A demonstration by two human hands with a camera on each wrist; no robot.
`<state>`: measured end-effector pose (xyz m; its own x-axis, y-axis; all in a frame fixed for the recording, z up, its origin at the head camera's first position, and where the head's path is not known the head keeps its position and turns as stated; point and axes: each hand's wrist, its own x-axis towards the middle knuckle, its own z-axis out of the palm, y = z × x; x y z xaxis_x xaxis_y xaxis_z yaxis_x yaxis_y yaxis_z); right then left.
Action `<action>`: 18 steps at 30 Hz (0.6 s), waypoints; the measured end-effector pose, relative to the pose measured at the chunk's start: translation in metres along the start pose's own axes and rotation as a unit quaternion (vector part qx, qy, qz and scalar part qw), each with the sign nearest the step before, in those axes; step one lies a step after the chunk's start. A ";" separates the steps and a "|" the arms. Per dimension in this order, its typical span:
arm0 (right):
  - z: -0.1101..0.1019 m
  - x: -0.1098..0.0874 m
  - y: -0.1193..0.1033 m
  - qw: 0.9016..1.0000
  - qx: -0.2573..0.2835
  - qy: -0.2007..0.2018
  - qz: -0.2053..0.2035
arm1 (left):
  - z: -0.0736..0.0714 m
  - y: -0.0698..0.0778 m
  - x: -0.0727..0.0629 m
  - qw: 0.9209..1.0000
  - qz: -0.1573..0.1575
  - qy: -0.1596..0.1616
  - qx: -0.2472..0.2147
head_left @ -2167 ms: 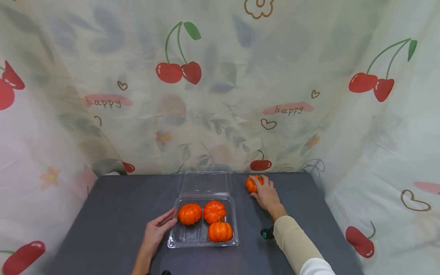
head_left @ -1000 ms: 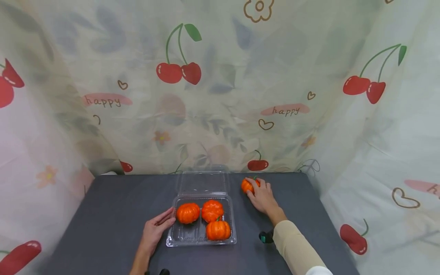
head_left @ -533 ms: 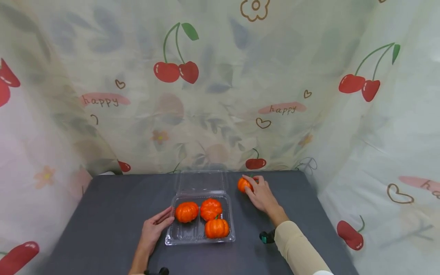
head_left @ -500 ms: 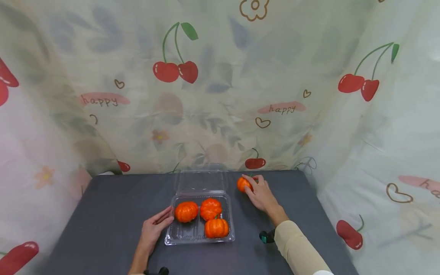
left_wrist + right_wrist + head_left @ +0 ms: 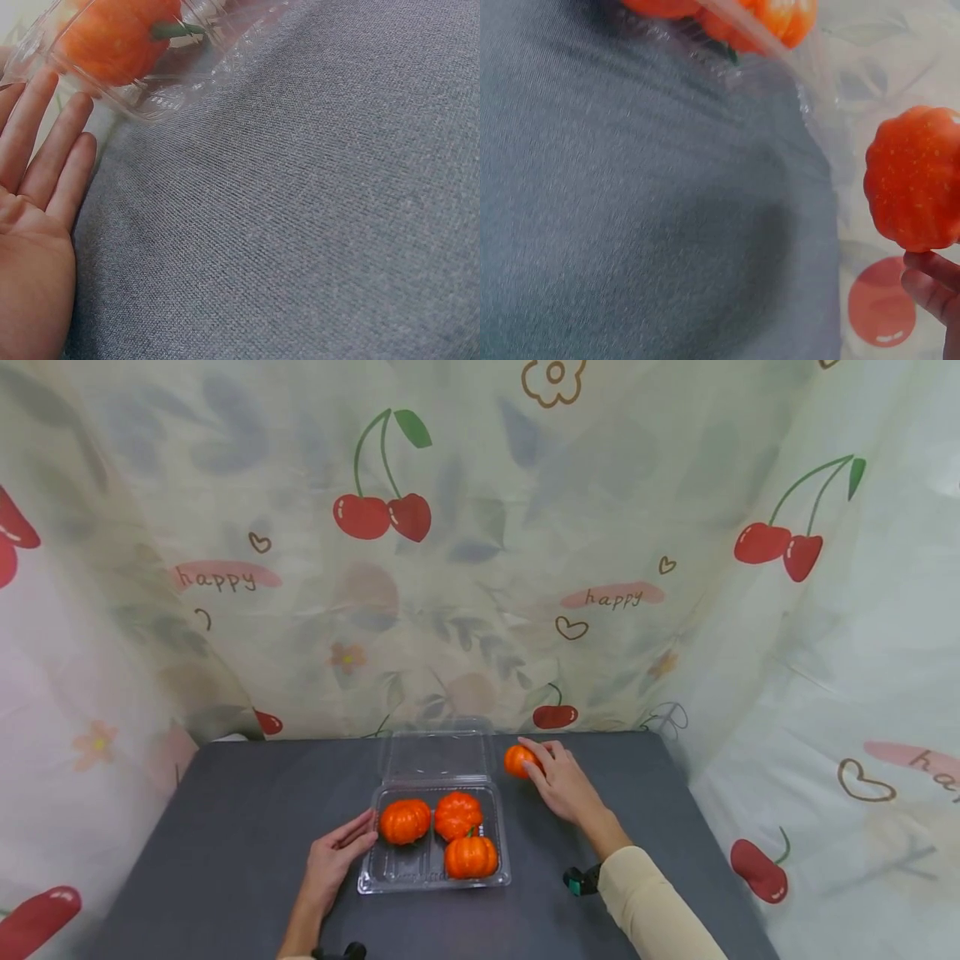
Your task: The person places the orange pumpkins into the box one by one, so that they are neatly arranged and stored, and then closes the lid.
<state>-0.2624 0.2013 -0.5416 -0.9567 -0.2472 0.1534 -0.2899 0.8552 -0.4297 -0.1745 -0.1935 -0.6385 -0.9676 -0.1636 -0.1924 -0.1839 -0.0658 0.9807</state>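
My right hand grips a small orange pumpkin at the back of the table, to the right of the container. In the right wrist view this pumpkin sits at the fingertips, at the right edge. A clear plastic clamshell container stands with its lid tipped back. Inside it are three orange pumpkins: one back left, one back right, one front right. My left hand has its fingers straight, fingertips at the container's left rim; the left wrist view shows its palm.
Dark grey cloth covers the table. A patterned curtain with cherries hangs behind it and along both sides. A black wrist device is on the right wrist, near the sleeve.
My right hand has moved left with the pumpkin, closer to the container's lid. The left hand keeps its place at the rim. The whole head view has shifted slightly.
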 end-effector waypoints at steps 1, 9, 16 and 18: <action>0.000 0.000 -0.002 1.000 0.000 0.003 -0.007 | 0.000 0.000 0.000 1.000 0.000 0.000 -0.001; -0.006 -0.002 -0.021 0.999 -0.002 -0.013 -0.042 | 0.001 0.000 0.001 1.000 0.000 0.006 0.013; -0.008 -0.006 -0.037 0.997 -0.002 -0.022 -0.067 | 0.000 0.002 0.002 1.000 -0.003 0.004 0.014; -0.007 -0.008 -0.041 0.997 -0.002 -0.029 -0.076 | 0.000 0.002 0.001 1.000 -0.006 0.004 0.013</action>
<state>-0.2428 0.1712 -0.5192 -0.9019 -0.3998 0.1638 -0.4311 0.8078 -0.4021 -0.1758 -0.1940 -0.6366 -0.9639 -0.1700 -0.2051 -0.2007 -0.0429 0.9787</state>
